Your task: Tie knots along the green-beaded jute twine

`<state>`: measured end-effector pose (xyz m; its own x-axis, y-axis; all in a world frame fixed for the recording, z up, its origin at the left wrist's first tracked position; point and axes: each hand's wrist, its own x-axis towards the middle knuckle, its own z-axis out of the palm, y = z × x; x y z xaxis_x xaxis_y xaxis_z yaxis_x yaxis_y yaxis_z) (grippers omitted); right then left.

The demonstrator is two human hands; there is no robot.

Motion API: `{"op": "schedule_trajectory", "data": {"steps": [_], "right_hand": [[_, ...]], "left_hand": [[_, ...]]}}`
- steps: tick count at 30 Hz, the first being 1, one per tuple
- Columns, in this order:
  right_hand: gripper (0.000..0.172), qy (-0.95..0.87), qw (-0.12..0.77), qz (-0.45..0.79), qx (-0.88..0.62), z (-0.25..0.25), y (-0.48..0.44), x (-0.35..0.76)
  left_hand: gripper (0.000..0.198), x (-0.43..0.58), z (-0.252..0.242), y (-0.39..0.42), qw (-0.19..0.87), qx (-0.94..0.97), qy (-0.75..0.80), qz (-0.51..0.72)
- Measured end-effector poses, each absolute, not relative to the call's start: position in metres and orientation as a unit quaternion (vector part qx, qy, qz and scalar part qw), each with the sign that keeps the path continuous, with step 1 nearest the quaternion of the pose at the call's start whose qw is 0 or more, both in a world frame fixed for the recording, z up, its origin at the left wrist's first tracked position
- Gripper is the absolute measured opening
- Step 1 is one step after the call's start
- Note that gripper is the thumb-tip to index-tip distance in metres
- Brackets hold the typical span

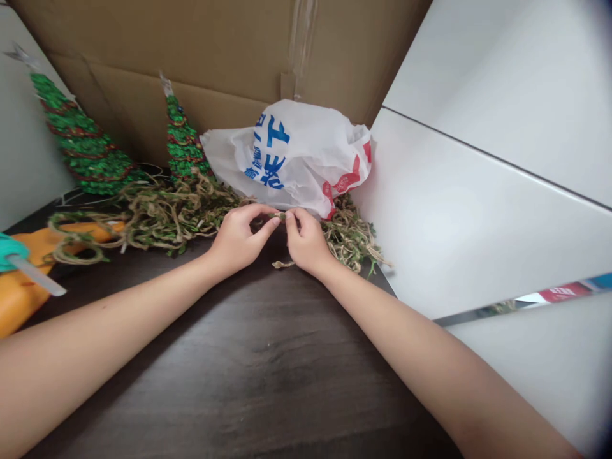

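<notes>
Both hands meet over the dark wooden table, fingertips pinched close together. Between thumb and forefinger my left hand grips a short bit of twine garland, brown and green. My right hand pinches the same piece from the other side. A loose end of twine pokes out below the right hand. To the left lies a tangled heap of leafy twine garland; another heap spreads to the right, partly under a white plastic bag. Most of the held piece is hidden by my fingers.
Two green tinsel Christmas trees stand at the back left. An orange glue gun with a teal part and a translucent stick lies at left. A cardboard box rises behind, and white tiled wall borders the right.
</notes>
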<state>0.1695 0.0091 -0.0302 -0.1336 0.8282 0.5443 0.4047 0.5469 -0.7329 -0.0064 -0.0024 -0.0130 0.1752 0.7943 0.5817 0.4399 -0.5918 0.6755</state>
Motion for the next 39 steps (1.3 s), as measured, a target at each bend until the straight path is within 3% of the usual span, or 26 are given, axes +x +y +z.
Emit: {"op": "schedule_trajectory", "data": {"steps": [19, 39], "right_hand": [[0.027, -0.724, 0.498, 0.165, -0.448, -0.03, 0.0106, 0.1693], [0.034, -0.676, 0.521, 0.209, -0.477, -0.0347, 0.0151, 0.1715]], "left_hand": [[0.019, -0.0051, -0.0156, 0.0, 0.197, 0.764, 0.387, 0.477], [0.01, -0.0047, -0.0131, 0.0006, 0.237, 0.774, 0.361, 0.464]]}}
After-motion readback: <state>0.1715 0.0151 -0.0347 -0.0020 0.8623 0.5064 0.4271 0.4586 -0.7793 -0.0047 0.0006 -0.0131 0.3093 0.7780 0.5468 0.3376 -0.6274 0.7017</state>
